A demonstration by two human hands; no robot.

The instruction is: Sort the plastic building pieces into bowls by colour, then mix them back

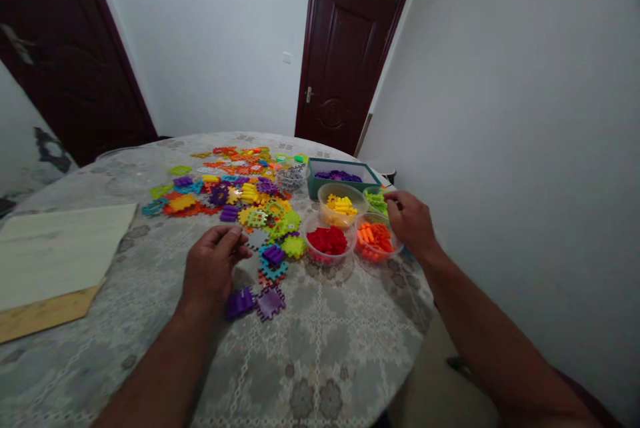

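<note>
My left hand hovers at the near edge of a pile of colourful plastic building pieces, its fingers curled towards the thumb; whatever they may hold is hidden. Below its fingers lie a dark purple piece and a flat lilac square with toothed edges. At the right, my right hand reaches to light green pieces, fingers pinched together. I cannot make out what is between them. Near it stand clear round tubs of orange pieces, red pieces and yellow pieces.
Behind the tubs stands a teal box with purple pieces. Grey pieces sit in another clear tub. Cream sheets lie on the left of the round table's patterned cloth. A white wall rises at the right.
</note>
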